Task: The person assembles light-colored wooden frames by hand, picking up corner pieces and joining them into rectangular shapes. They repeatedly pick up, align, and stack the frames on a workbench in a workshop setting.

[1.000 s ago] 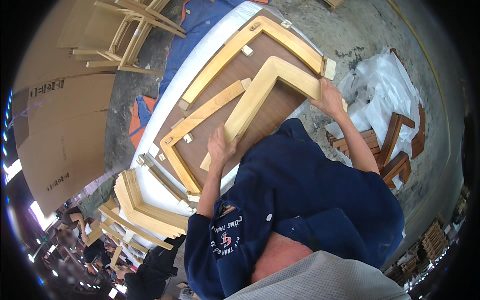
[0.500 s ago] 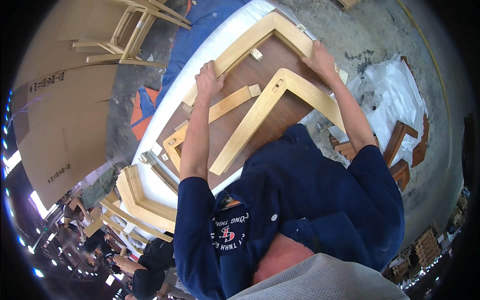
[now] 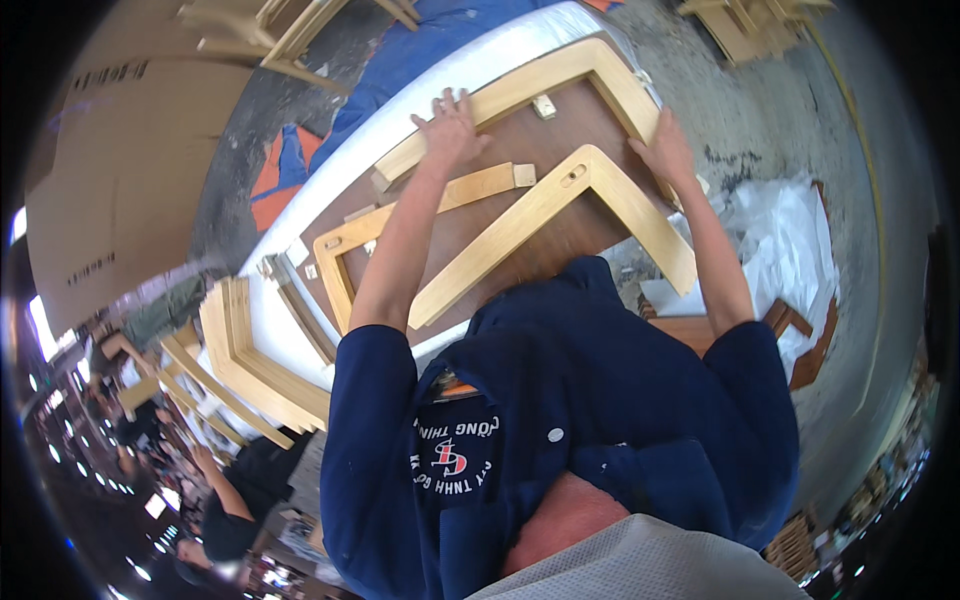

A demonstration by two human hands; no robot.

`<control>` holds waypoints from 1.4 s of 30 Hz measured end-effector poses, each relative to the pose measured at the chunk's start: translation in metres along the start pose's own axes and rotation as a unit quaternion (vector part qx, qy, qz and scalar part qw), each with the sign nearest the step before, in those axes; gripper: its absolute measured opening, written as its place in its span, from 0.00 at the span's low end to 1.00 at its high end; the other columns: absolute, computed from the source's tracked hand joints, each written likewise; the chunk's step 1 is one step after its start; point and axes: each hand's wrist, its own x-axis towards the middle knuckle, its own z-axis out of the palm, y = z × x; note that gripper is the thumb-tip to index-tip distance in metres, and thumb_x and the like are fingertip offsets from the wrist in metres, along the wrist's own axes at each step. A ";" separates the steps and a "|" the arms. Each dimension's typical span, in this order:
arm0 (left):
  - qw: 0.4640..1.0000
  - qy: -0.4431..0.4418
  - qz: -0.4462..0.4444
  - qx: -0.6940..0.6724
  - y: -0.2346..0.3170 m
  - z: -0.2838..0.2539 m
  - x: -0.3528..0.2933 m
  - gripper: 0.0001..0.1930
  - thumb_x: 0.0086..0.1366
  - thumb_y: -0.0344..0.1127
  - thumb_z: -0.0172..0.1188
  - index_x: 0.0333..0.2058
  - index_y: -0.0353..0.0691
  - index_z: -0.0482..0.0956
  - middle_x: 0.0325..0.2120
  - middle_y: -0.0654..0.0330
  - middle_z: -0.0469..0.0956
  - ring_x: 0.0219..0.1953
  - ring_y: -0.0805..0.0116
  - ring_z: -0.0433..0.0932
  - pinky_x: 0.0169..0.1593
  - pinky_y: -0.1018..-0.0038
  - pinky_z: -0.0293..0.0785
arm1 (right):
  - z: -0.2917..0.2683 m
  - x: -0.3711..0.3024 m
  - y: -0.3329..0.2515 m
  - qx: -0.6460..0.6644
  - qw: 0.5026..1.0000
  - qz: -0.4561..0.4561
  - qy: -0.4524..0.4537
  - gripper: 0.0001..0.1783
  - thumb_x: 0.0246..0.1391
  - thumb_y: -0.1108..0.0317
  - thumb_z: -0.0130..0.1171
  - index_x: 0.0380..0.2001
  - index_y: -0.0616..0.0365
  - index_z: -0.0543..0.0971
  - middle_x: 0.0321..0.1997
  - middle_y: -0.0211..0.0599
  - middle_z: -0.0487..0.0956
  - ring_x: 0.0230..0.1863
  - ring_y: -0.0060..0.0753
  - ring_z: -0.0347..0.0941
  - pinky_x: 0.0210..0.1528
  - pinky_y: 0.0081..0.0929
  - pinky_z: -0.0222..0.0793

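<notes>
A pale L-shaped wooden frame piece lies along the far side of a brown board. My left hand rests over its left limb with the fingers spread. Around the right limb, my right hand has its thumb inside and its fingers at the outer edge. Nearer to me lies a second L-shaped piece, its corner pointing away and a slot near that corner. A third angled piece sits at the left, partly hidden by my left forearm. A small wooden block lies inside the far piece.
White padding edges the board. Stacked angled pieces stand at lower left, with another person beyond. Crumpled white wrapping and dark brown wooden parts lie at right. Large cardboard and a wooden chair frame are at far left.
My left hand has loosened from the far piece and its fingers have spread. My right hand has slid nearer along the right limb. The view has shifted slightly.
</notes>
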 end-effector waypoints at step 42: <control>0.833 0.257 -0.490 0.008 -0.117 -0.012 -0.382 0.41 0.48 0.38 0.67 0.60 0.31 0.63 0.52 0.42 0.65 0.60 0.46 0.62 0.61 0.30 0.50 | 0.004 -0.093 -0.258 0.073 0.847 -0.497 -0.175 0.41 0.42 0.59 0.71 0.58 0.66 0.67 0.53 0.57 0.76 0.54 0.56 0.73 0.57 0.44 0.66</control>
